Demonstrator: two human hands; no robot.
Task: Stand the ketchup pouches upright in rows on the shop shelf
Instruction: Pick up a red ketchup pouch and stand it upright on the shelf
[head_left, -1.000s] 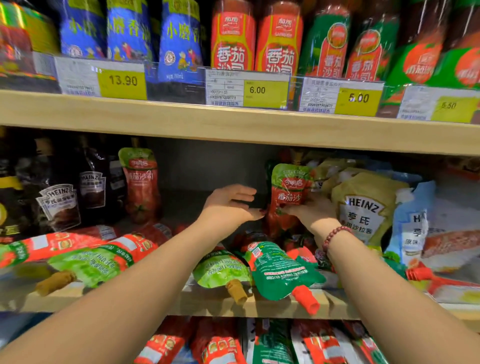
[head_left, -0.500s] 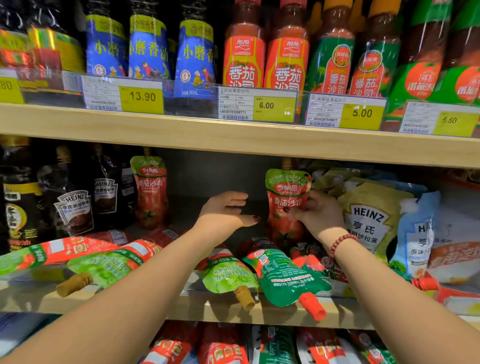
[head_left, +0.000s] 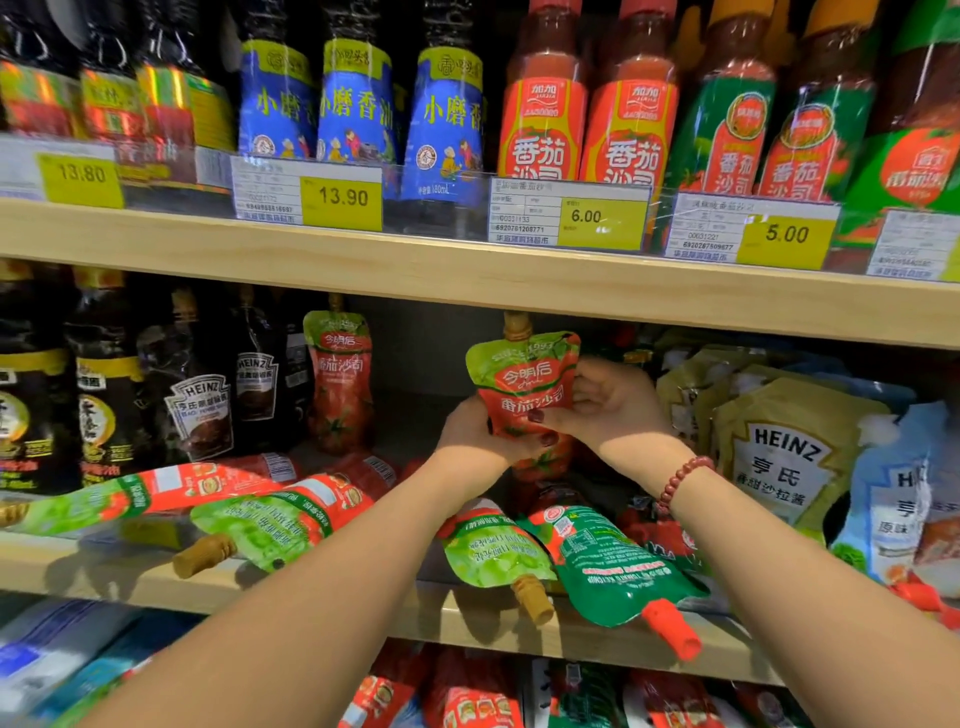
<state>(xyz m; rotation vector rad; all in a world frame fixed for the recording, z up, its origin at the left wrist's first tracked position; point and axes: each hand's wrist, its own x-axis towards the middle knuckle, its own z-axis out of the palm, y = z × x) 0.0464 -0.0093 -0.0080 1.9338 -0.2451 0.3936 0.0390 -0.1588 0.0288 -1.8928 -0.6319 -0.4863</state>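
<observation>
A green-and-red ketchup pouch (head_left: 522, 384) with a tan cap stands upright at mid-shelf, held between both hands. My left hand (head_left: 470, 431) grips its lower left side. My right hand (head_left: 605, 402) wraps round its right side with the thumb on the front. Another such pouch (head_left: 340, 379) stands upright to the left, further back. Several pouches lie flat on the wooden shelf (head_left: 337, 597): two at the left (head_left: 291, 514), two at the front middle (head_left: 493, 551), one of them with a red cap (head_left: 618, 571).
Dark Heinz sauce bottles (head_left: 202, 400) stand at the left. Yellow Heinz salad-dressing pouches (head_left: 784, 457) and blue ones (head_left: 898, 499) lean at the right. The shelf above (head_left: 467, 275) carries bottles and price tags. More pouches fill the shelf below (head_left: 467, 696).
My left hand moved right from open air onto the pouch's lower left side. The pouch now stands more upright between both hands. The camera came closer.
</observation>
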